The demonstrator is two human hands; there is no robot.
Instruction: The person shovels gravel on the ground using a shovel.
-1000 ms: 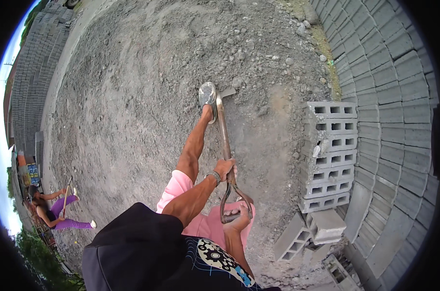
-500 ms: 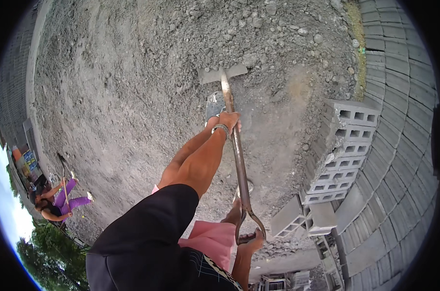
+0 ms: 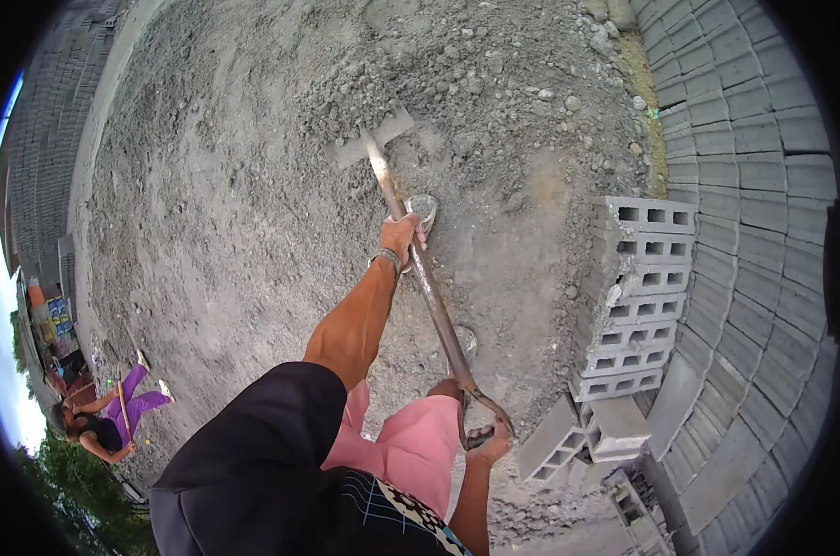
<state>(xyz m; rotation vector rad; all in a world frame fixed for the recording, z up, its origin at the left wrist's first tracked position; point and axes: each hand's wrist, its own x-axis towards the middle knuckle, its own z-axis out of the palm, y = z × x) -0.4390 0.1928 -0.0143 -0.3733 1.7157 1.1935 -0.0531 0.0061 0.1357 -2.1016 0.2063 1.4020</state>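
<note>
A long-shafted shovel [image 3: 438,310] slants across the middle of the view, from the lower right up to the left. Its flat metal blade [image 3: 397,128] lies in loose grey gravel and dirt [image 3: 337,102], partly covered by it. My left hand [image 3: 401,238], with a band at the wrist, is wrapped round the shaft below the blade. At the other end my right hand [image 3: 494,447] grips the D-shaped handle [image 3: 480,398]. Beside the shaft, close to my left hand, one of my feet [image 3: 424,213] shows; the other is partly hidden by the shovel.
Hollow concrete blocks [image 3: 638,301] are stacked to the right, with loose blocks [image 3: 616,428] below them. A long wall of stacked grey blocks [image 3: 744,232] curves along the right edge. Far left, a person in purple trousers [image 3: 142,400] holds a long-handled tool.
The shovel's blade has swung left, so the shaft leans more. My left hand moved left with it, still round the shaft. My right hand keeps its grip on the handle.
</note>
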